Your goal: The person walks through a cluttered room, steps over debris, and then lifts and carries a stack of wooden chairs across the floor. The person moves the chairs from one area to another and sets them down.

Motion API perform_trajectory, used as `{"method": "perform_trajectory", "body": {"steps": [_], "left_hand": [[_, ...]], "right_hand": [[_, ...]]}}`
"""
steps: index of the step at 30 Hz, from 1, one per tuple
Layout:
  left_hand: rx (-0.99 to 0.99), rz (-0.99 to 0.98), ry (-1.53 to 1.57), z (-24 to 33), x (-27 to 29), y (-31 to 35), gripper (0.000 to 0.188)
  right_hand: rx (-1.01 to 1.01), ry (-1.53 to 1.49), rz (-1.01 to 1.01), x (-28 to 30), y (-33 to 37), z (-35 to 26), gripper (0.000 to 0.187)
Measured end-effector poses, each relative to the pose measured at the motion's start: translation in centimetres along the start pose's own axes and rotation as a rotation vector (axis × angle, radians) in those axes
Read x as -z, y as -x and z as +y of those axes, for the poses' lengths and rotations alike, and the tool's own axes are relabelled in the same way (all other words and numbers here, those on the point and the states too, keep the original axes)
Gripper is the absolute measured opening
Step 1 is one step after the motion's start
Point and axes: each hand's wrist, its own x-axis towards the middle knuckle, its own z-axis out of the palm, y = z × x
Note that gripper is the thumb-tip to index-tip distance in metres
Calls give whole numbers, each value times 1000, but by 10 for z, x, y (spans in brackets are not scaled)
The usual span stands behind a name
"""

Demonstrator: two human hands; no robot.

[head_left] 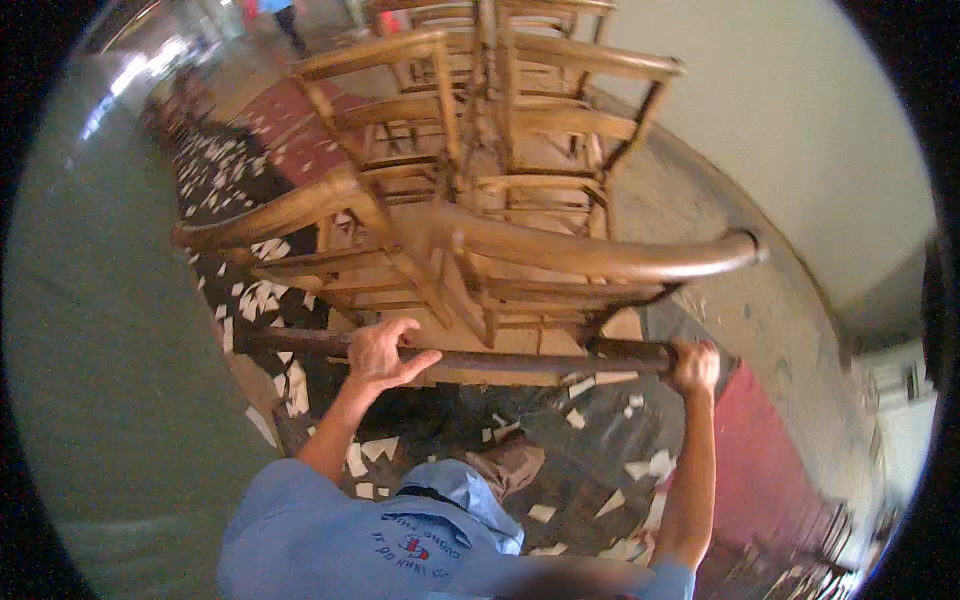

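A dark crossbar runs from side to side in front of me, at the near edge of a flat load bed stacked with wooden chairs. My right hand is wrapped round the bar's right end. Against the bar's left part rests my left hand, thumb and fingers apart, not closed round it. Just beyond the bar, the nearest wooden chairs show curved, glossy brown top rails. More wooden chairs stand behind them in two rows. The lower parts of the chairs are mostly hidden.
Pale scraps litter the dark floor covering around my shoe. Red flooring lies to the right, below a pale wall. A large green surface fills the left side. Far off at upper left, a person is partly visible.
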Motion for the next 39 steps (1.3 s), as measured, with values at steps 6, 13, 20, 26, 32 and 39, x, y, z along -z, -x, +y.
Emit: {"method": "perform_trajectory", "body": {"steps": [6, 13, 20, 26, 32, 39], "left_hand": [[-47, 488, -97, 21, -83, 39, 43], [111, 537, -99, 27, -178, 75, 35], [177, 475, -89, 21, -198, 120, 30], [165, 567, -109, 14, -218, 147, 27], [236, 598, -149, 19, -282, 166, 26], [316, 674, -158, 32, -339, 199, 24]], "right_hand": [[247, -139, 313, -40, 2, 48, 23], [468, -143, 522, -106, -14, 67, 37], [495, -126, 494, -140, -3, 55, 19], [573, -144, 587, -188, -6, 51, 31], [589, -86, 575, -257, -18, 88, 13], [578, -68, 531, -294, -15, 119, 25]]}}
